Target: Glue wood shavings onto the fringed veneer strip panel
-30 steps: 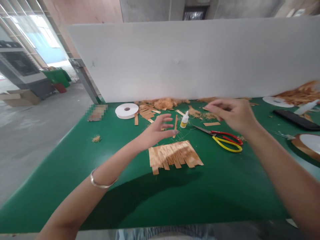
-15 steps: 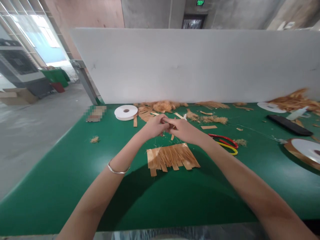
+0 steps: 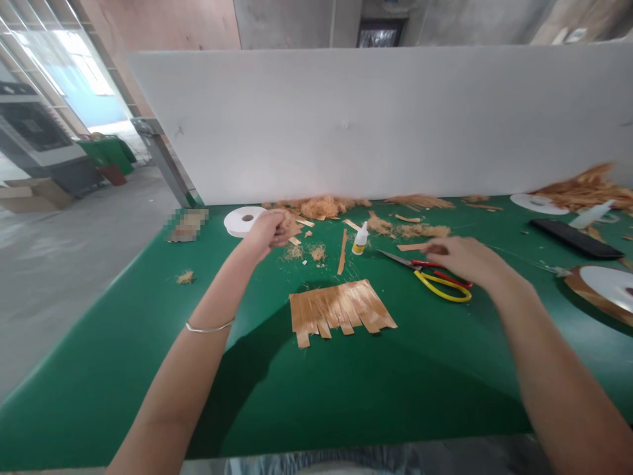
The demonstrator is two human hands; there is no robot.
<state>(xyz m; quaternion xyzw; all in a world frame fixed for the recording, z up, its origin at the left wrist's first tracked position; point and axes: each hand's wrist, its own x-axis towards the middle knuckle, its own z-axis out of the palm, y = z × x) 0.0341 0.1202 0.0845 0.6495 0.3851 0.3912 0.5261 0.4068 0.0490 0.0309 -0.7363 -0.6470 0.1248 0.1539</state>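
Note:
My left hand is closed, fingers curled, beside a white roll and the pile of brown strips; anything inside it is hidden. My right hand is above the scissors with red and yellow handles. Its fingers are bent together at the end of a short brown strip; I cannot make out what they hold. In front of me lies a brown fringed piece of side-by-side strips. Beyond it stand a small glue bottle and, lying flat, a narrow brown strip.
Fluffy brown fibres line the foot of a white panel. To the right are a black phone, a white bottle and a brown ribbon roll. A fibre tuft lies left on the green table.
My hands were together above the fringed piece and have parted. The left moved left toward the white roll, the right moved right over the scissors. The glue bottle now shows fully.

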